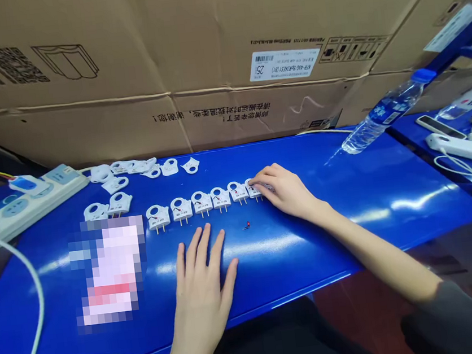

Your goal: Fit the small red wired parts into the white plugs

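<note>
Several white two-pin plug housings (pixel 201 202) stand in a row on the blue table (pixel 312 248), each with a round hole and metal prongs toward me. At the right end of the row, my right hand (pixel 286 191) has its fingers closed around the last white plug housing (pixel 255 193), which they partly cover. A small part with a red head and thin leads (pixel 247 225) lies in front of the row. My left hand (pixel 202 291) rests flat on the table below the row, fingers spread, holding nothing.
More white plug pieces (pixel 169 167) lie at the back left, two others (pixel 119 203) nearer. A power strip (pixel 30 203), white cables (pixel 32 302) and a pixelated patch (pixel 116 264) are on the left. A cardboard box (pixel 204 50) stands behind; a water bottle (pixel 382 115) leans at right.
</note>
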`<state>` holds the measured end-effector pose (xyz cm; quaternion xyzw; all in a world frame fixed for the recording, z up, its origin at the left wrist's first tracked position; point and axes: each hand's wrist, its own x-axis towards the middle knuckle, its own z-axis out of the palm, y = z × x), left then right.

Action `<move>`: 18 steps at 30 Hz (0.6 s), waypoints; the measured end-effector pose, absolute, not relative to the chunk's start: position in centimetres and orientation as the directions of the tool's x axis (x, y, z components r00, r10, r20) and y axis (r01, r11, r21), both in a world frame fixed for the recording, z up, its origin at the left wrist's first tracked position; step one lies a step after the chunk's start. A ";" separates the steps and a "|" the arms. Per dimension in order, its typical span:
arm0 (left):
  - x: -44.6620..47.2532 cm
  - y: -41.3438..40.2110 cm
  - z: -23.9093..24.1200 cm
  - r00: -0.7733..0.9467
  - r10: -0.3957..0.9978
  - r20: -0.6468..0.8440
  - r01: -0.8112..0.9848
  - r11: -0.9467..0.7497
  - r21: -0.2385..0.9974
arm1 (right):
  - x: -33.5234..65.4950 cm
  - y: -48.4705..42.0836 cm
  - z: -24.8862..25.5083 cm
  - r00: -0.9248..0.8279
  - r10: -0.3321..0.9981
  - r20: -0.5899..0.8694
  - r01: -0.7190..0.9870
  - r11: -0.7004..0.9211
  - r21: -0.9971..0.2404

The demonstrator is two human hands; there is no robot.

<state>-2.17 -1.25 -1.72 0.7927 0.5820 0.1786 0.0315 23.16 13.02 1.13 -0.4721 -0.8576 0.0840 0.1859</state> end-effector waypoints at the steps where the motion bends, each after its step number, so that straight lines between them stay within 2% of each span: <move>1: -2.2 -1.2 -1.7 0.259 0.933 0.249 0.911 -0.322 0.259 | 23.2 13.3 1.1 -0.466 0.851 0.243 0.784 0.524 -0.333; 6: -2.2 -1.1 -1.9 0.259 0.931 0.257 0.912 -0.324 0.254 | 23.3 14.6 1.0 -0.405 0.886 0.226 0.800 0.463 -0.382; 18: -2.2 -1.2 -1.7 0.262 0.931 0.253 0.909 -0.326 0.260 | 23.1 15.3 1.0 -0.435 0.886 0.161 0.769 0.459 -0.446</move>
